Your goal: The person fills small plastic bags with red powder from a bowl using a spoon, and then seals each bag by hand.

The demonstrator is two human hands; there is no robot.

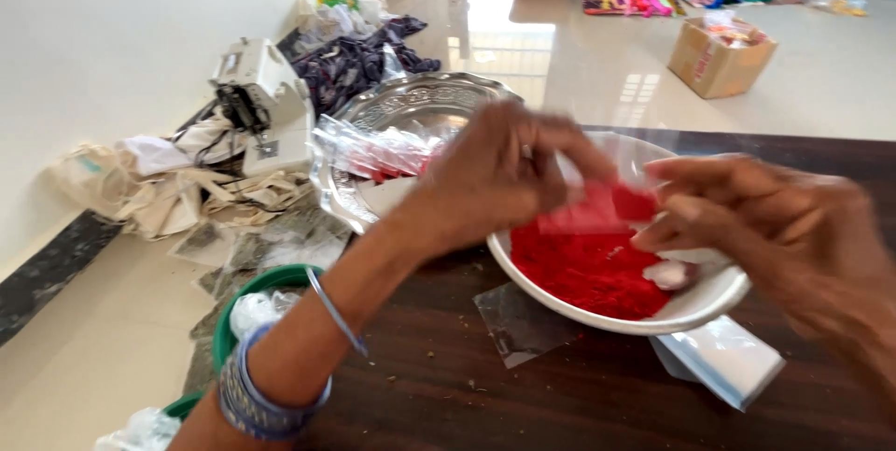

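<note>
A white bowl (691,306) filled with red powder (583,269) sits on a dark wooden table (560,386). Above it, my left hand (495,176) and my right hand (765,222) together hold a small clear plastic pouch (597,204) partly filled with red powder. Each hand pinches one side of the pouch. Both hands are blurred by motion. A white lump (667,274) lies in the bowl under my right hand.
A steel tray (420,105) holding filled clear pouches (373,152) rests at the table's far left corner. Empty clear pouches (723,358) and a plastic sheet (518,320) lie by the bowl. On the floor: a green basin (247,288), sewing machine (261,101), cloth piles, cardboard box (719,54).
</note>
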